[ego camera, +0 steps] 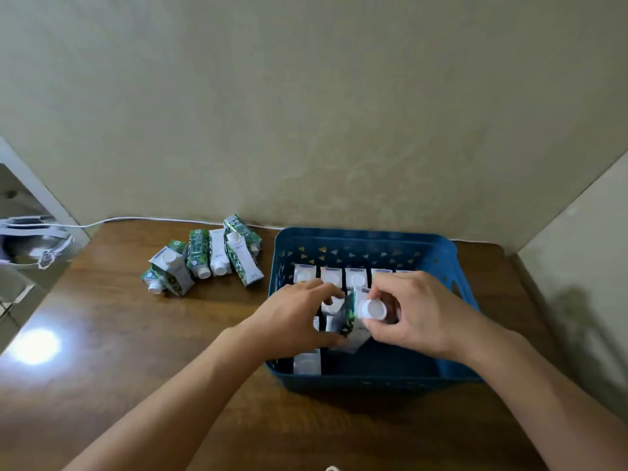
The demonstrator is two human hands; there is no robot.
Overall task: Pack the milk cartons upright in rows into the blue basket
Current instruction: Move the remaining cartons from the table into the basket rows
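The blue basket [367, 241] sits on the wooden table at right of centre. Several green-and-white milk cartons stand upright in a row [331, 276] along its far wall, and another upright carton [307, 362] stands by the near left corner. My right hand [413, 316] grips a tilted carton [363, 309] by its top, white cap facing me, above the basket's middle. My left hand [297, 316] reaches into the basket beside it, fingers curled on cartons there; what they hold is hidden.
A heap of several loose cartons [207, 258] lies on the table left of the basket. A white cable [142, 219] runs along the wall at the table's far edge. A bag [30, 244] hangs off the left side.
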